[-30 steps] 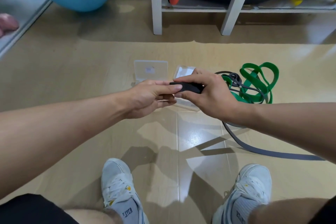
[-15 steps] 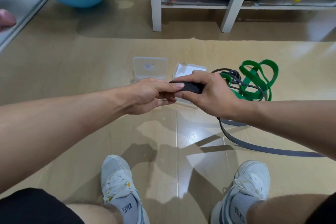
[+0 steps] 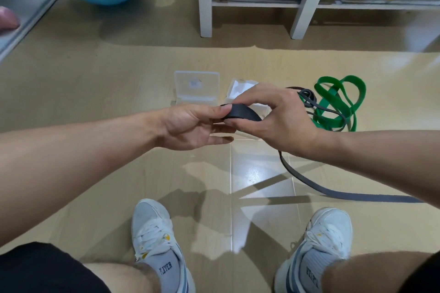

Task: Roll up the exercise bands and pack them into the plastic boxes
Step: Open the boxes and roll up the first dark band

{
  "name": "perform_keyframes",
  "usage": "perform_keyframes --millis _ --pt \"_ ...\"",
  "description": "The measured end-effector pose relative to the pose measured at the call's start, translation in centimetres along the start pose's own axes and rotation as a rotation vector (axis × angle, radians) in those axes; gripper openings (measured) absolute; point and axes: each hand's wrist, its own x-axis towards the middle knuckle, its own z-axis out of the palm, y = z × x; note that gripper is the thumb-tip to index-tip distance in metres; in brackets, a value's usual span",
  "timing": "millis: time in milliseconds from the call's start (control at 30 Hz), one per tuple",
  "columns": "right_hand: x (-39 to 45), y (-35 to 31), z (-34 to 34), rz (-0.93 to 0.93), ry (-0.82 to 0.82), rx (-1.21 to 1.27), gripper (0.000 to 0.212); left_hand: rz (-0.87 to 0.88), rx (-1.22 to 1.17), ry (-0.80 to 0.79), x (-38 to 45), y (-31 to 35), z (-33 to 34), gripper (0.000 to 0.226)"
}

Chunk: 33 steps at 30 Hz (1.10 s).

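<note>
Since the earlier frame, the dark coil has grown a little fatter and the slack tail on the floor has drawn in toward the right wrist. Nearest, the loose grey tail runs along the floor from the far right and rises under the right hand, whose thumb and fingers pinch the rolled grey band. The left hand pinches the roll's left edge, thumb on top. The roll's axis lies left to right between both hands, so the tail feeds in from the right. Beyond, two clear plastic boxes sit open; the green band lies tangled farther right.
</note>
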Motion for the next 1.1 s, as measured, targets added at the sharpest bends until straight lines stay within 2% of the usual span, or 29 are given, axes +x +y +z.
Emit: perform_keyframes --millis 100,200,367,467,567,667,733,833,967,1033,1100 --pt "-0.2 -0.3 0.2 0.007 0.053 0.1 0.042 0.022 -0.048 -0.028 -0.1 0.4 0.0 0.079" --pt "-0.1 -0.6 0.0 0.006 0.077 0.206 0.033 0.035 -0.055 -0.031 -0.1 0.7 0.0 0.083" --pt "-0.7 -0.6 0.3 -0.072 0.026 0.162 0.037 -0.018 0.043 -0.093 -0.7 0.6 -0.3 0.088" --pt "-1.1 -0.4 0.4 -0.074 0.007 0.12 0.034 -0.041 0.067 -0.077 -0.8 0.1 -0.2 0.07" --pt "-0.6 -0.1 -0.3 -0.081 -0.006 -0.022 0.029 -0.03 0.029 -0.018 -0.6 -0.2 0.1 0.061" --pt "0.1 0.0 -1.0 -0.064 -0.088 -0.165 0.025 -0.042 0.021 0.138 -0.3 0.1 0.8 0.056" --pt "0.4 0.1 -1.2 -0.067 -0.162 -0.269 0.027 -0.06 0.116 0.236 -0.3 0.3 1.6 0.04" --pt "0.8 0.2 -1.2 -0.084 -0.245 -0.346 0.025 -0.076 0.221 0.284 -0.4 0.5 2.4 0.039" --pt "0.9 -0.2 -1.4 -0.044 -0.189 -0.2 0.02 -0.024 0.176 0.31 -0.6 0.5 2.5 0.036" --pt "1.0 -0.4 -1.5 -0.004 -0.195 -0.101 0.024 0.02 0.152 0.309 -0.6 0.5 2.6 0.036" --pt "1.3 -0.6 -1.8 0.12 -0.27 0.027 0.036 0.078 0.216 0.33 -0.6 0.4 2.4 0.041"
